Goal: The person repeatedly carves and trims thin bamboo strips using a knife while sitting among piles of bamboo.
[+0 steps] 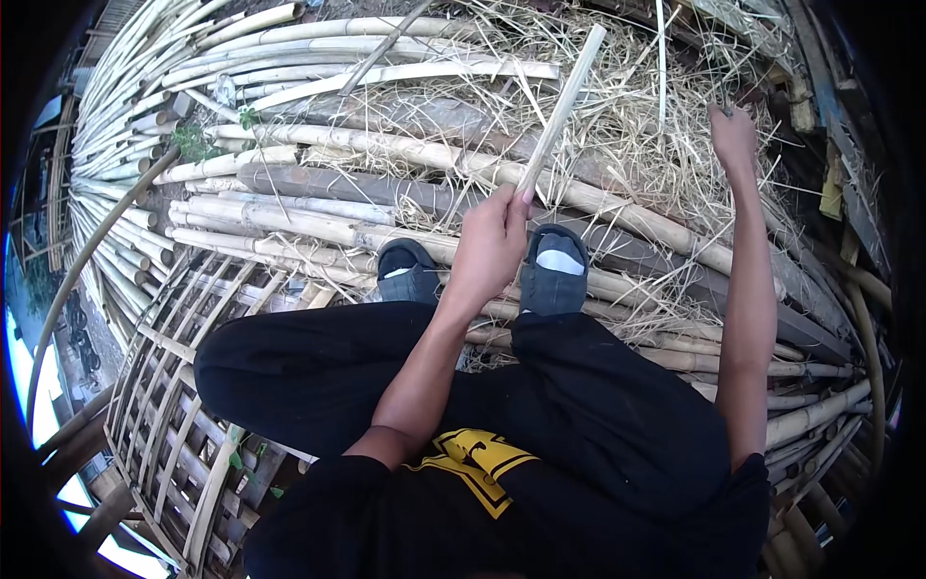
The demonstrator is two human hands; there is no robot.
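Note:
My left hand (492,241) is closed around the lower end of a split bamboo strip (564,111), which slants up and away to the right. Out at the right, my right hand (734,143) is curled, its arm stretched forward over a heap of bamboo shavings (627,125). Whatever it may grip is too small and dark to make out. A thin pale sliver (662,63) lies on the shavings to the left of that hand.
Bamboo poles (386,145) lie across the ground before my slippers (555,270). More poles (116,193) are stacked at the left. A woven bamboo lattice (183,415) stands beside my left knee. Wooden planks (849,154) lean at the far right.

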